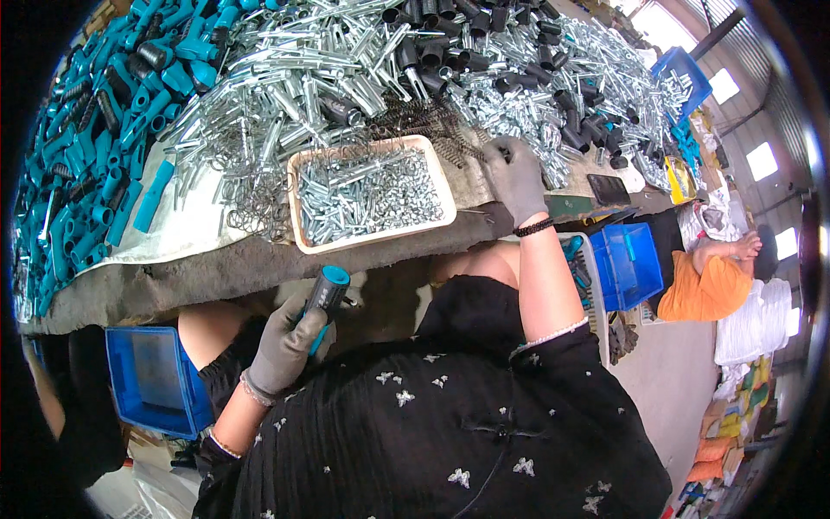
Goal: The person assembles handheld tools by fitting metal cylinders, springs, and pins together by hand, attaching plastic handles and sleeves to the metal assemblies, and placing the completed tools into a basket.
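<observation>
The gray-gloved left hand (285,350), lower left of centre, wraps its fingers around a teal-and-black tool handle (327,298). The gloved right hand (516,182), right of centre, curls beside dark coil springs (432,125); whether it pinches one, I cannot tell. Mid-frame sits a cream tray (380,235) of small metal parts; teal handles (112,156) fill the upper left.

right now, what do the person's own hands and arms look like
The left hand wears a grey glove and a pale bracelet; the right hand wears a matching grey glove and a dark beaded bracelet. The black sleeves have pale trim.
</observation>
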Available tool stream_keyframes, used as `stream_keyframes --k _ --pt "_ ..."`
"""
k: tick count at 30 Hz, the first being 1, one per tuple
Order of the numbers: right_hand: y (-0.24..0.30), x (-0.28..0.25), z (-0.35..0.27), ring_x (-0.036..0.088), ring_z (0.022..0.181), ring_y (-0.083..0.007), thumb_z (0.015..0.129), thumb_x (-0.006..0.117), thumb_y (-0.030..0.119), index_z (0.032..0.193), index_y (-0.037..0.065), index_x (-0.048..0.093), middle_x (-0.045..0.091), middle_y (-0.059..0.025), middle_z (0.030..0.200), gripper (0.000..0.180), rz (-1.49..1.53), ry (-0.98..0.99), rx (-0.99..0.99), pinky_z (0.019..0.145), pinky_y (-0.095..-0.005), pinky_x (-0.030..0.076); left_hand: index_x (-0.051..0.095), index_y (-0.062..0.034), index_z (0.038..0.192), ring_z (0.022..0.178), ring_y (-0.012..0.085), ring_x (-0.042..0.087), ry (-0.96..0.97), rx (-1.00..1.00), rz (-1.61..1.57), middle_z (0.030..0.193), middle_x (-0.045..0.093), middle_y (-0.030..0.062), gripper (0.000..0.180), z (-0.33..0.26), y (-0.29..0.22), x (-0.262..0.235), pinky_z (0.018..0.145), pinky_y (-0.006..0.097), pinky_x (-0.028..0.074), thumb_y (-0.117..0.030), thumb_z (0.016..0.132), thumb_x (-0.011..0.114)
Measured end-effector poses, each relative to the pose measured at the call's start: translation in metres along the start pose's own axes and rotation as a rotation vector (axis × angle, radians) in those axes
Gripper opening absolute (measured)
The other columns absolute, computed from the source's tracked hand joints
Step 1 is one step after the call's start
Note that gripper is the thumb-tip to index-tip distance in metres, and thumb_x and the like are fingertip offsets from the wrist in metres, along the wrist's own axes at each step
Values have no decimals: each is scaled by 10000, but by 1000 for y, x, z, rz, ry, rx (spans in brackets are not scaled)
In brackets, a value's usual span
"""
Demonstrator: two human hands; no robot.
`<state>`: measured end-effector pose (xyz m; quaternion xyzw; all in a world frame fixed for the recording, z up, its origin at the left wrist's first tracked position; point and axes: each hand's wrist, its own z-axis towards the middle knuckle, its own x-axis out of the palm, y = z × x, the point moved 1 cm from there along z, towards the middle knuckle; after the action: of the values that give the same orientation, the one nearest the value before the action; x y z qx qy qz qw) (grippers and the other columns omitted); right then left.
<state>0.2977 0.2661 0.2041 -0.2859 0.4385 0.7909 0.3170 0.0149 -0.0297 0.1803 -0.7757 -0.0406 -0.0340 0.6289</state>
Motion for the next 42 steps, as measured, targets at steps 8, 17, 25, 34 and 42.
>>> stream_keyframes --k 8,17,25,34,42 --pt "-30 -5 23 575 1124 -348 860 642 258 946 84 756 672 -204 1019 226 -201 -40 102 963 -452 457 556 -36 1155 546 77 473 8 49 32 705 566 8 612 -3 -8 0 514 239 366 -614 956 542" --pt "8 -8 32 529 1183 -357 851 669 327 1009 112 772 582 -178 1234 286 -707 268 89 991 -447 465 554 -44 1149 516 79 463 -23 31 -56 688 561 13 547 -4 -3 -4 491 237 354 -562 973 550" --pt "29 -28 17 644 998 -334 909 660 274 1088 26 704 672 -185 1054 309 -236 19 -19 882 -428 508 525 -26 1308 506 72 452 -50 61 -2 689 560 2 611 -11 -6 -11 484 232 354 -540 979 552" --pt "199 -12 -100 633 898 -329 782 683 27 1081 87 663 634 -117 1006 305 483 710 -937 780 -418 514 587 0 1236 857 270 679 -13 383 463 938 678 163 530 -26 2 -41 737 375 518 -369 888 744" --pt "270 31 -112 609 716 -95 944 661 127 1068 12 615 636 -34 853 175 740 1281 58 658 -265 509 581 -31 1234 805 350 669 -427 433 767 910 670 185 513 -87 -8 -75 701 411 528 -381 884 716"
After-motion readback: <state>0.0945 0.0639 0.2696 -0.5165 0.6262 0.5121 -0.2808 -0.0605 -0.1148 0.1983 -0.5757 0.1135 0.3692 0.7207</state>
